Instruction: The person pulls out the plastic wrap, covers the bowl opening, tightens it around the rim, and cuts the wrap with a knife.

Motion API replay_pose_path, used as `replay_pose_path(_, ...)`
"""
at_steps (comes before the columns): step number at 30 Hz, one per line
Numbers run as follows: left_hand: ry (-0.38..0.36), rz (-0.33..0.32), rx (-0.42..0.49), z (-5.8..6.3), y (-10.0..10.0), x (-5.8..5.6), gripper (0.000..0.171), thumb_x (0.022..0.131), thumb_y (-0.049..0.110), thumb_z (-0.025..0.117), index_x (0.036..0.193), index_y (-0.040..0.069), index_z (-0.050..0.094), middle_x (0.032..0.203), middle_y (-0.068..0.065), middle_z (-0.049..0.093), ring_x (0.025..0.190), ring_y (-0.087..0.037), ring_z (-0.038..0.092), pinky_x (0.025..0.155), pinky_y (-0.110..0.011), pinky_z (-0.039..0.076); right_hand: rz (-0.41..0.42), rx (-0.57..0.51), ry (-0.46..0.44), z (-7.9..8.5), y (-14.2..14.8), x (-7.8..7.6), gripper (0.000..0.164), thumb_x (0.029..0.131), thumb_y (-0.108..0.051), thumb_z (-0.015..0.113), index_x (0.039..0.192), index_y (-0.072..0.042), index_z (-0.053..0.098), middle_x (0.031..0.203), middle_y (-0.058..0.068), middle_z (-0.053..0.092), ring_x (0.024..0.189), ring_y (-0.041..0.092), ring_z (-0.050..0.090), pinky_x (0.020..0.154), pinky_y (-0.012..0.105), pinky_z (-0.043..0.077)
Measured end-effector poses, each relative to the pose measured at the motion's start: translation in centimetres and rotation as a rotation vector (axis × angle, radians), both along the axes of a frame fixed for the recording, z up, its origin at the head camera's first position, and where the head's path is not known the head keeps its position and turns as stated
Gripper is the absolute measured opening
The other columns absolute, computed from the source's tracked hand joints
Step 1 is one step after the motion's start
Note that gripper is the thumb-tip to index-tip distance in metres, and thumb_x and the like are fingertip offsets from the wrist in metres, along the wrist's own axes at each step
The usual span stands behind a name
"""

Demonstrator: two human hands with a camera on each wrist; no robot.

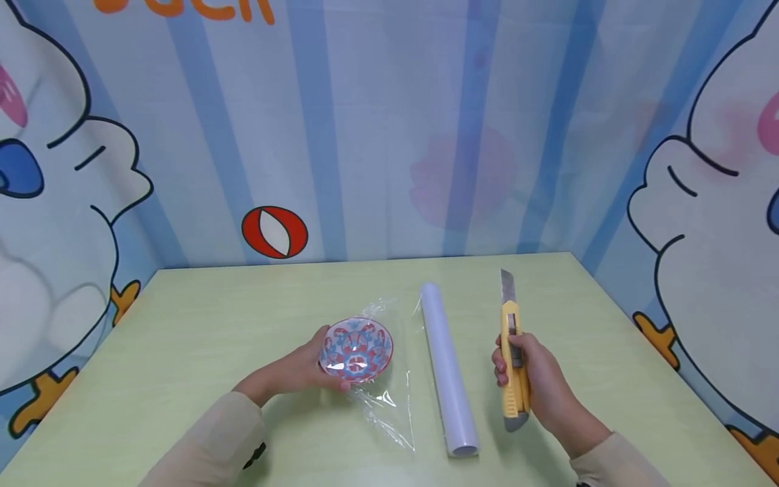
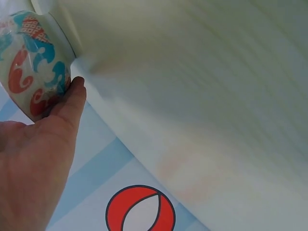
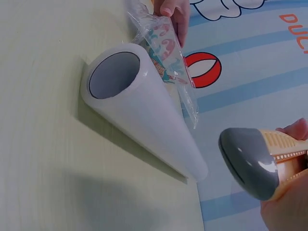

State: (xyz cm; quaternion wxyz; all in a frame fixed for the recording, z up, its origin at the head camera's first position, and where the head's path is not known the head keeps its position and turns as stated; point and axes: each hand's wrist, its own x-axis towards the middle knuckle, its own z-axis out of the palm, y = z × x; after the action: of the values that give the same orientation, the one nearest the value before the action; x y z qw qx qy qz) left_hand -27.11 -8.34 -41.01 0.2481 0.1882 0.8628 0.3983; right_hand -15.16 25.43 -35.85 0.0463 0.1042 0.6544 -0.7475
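Observation:
My left hand (image 1: 298, 368) grips a small bowl (image 1: 356, 350) with a red and blue flower pattern, thumb and fingers around its left side. Clear plastic film (image 1: 389, 406) covers the bowl and hangs loose from its right side. In the left wrist view, the bowl's patterned outer wall (image 2: 41, 67) rests against my fingers. My right hand (image 1: 544, 379) holds a yellow box cutter (image 1: 514, 365) upright, its metal blade extended and pointing away from me. The grey end cap (image 3: 250, 161) of the cutter faces the right wrist camera.
A white roll (image 1: 449, 372), with a hollow core at its near end, lies lengthwise between my hands on the pale green table (image 1: 213, 325). A striped blue backdrop (image 1: 377, 135) with printed cartoon figures rises behind the table and along both sides.

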Motion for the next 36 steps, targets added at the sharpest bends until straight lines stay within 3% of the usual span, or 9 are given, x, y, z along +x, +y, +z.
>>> replay_pose_path(7, 0.007, -0.01, 0.005, 0.2, 0.2, 0.0, 0.112, 0.068, 0.04, 0.079, 0.146, 0.011, 0.003, 0.147, -0.009, 0.026, 0.133, -0.029, 0.028, 0.106, -0.054, 0.031, 0.075, 0.034, 0.012, -0.3, 1.2, 0.6, 0.033, 0.095, -0.019, 0.02, 0.124, -0.004, 0.018, 0.071, -0.004, 0.046, 0.063, 0.009, 0.045, 0.062, 0.024, 0.044)
replay_pose_path(13, 0.008, -0.001, 0.003, 0.4, 0.2, 0.0, 0.112, 0.068, 0.041, 0.078, 0.146, 0.011, 0.003, 0.147, -0.01, 0.025, 0.133, -0.03, 0.027, 0.106, -0.055, 0.031, 0.068, 0.009, 0.011, -0.4, 2.1, 0.7, 0.043, 0.094, -0.013, 0.02, 0.132, -0.002, 0.005, 0.085, -0.002, 0.047, 0.073, 0.009, 0.047, 0.071, 0.022, 0.046)
replay_pose_path(16, 0.002, 0.003, 0.012, 0.3, 0.2, 0.1, 0.112, 0.068, 0.04, 0.079, 0.146, 0.011, 0.004, 0.147, -0.01, 0.026, 0.133, -0.03, 0.027, 0.106, -0.055, 0.031, 0.061, 0.039, -0.005, -0.5, 2.5, 0.6, 0.047, 0.099, -0.021, 0.023, 0.138, 0.001, 0.008, 0.099, -0.001, 0.048, 0.082, 0.006, 0.052, 0.078, 0.022, 0.047)
replay_pose_path(19, 0.001, 0.002, 0.015, 0.2, 0.2, 0.1, 0.111, 0.068, 0.04, 0.079, 0.146, 0.012, 0.004, 0.146, -0.009, 0.026, 0.133, -0.029, 0.028, 0.105, -0.054, 0.033, 0.073, 0.034, 0.002, -0.7, 2.7, 0.7, 0.059, 0.1, -0.038, 0.03, 0.145, -0.006, 0.007, 0.112, -0.001, 0.05, 0.094, 0.004, 0.059, 0.085, 0.023, 0.05)
replay_pose_path(21, -0.001, 0.001, 0.019, 0.2, 0.2, 0.1, 0.111, 0.068, 0.04, 0.079, 0.146, 0.012, 0.004, 0.146, -0.009, 0.026, 0.133, -0.029, 0.028, 0.105, -0.054, 0.033, 0.081, 0.011, 0.024, -0.9, 2.8, 0.8, 0.062, 0.098, -0.046, 0.031, 0.146, -0.014, 0.009, 0.106, -0.001, 0.055, 0.093, 0.007, 0.063, 0.086, 0.026, 0.051)
replay_pose_path(25, -0.001, 0.001, 0.018, 0.1, 0.2, 0.2, 0.112, 0.069, 0.04, 0.078, 0.146, 0.012, 0.003, 0.147, -0.009, 0.025, 0.133, -0.03, 0.027, 0.105, -0.054, 0.033, 0.107, -0.006, 0.036, -1.2, 3.0, 1.2, 0.055, 0.096, -0.052, 0.03, 0.141, -0.026, 0.013, 0.075, -0.004, 0.053, 0.07, 0.01, 0.061, 0.073, 0.029, 0.054)
replay_pose_path(27, 0.002, -0.002, 0.015, 0.1, 0.2, 0.2, 0.112, 0.069, 0.04, 0.078, 0.146, 0.012, 0.002, 0.147, -0.009, 0.025, 0.133, -0.03, 0.027, 0.105, -0.054, 0.032, 0.105, 0.008, 0.028, -1.1, 3.0, 1.3, 0.05, 0.097, -0.05, 0.029, 0.139, -0.028, 0.014, 0.07, -0.004, 0.048, 0.063, 0.01, 0.053, 0.066, 0.027, 0.052)
replay_pose_path(30, 0.006, -0.003, 0.01, 0.1, 0.1, 0.2, 0.113, 0.069, 0.04, 0.078, 0.147, 0.012, 0.002, 0.147, -0.009, 0.025, 0.134, -0.03, 0.027, 0.105, -0.054, 0.032, 0.091, 0.029, 0.019, -1.0, 3.0, 1.4, 0.05, 0.1, -0.042, 0.027, 0.144, -0.028, 0.008, 0.075, -0.002, 0.046, 0.065, 0.011, 0.048, 0.063, 0.026, 0.05)
replay_pose_path(36, 0.011, 0.006, 0.01, -0.3, 0.1, -0.1, 0.114, 0.067, 0.042, 0.079, 0.147, 0.013, 0.003, 0.147, -0.008, 0.025, 0.134, -0.029, 0.027, 0.106, -0.054, 0.032, 0.151, 0.009, 0.01, -1.4, 3.5, 1.3, 0.063, 0.097, -0.013, 0.025, 0.147, -0.028, -0.011, 0.092, 0.004, 0.046, 0.08, 0.013, 0.05, 0.075, 0.029, 0.05)
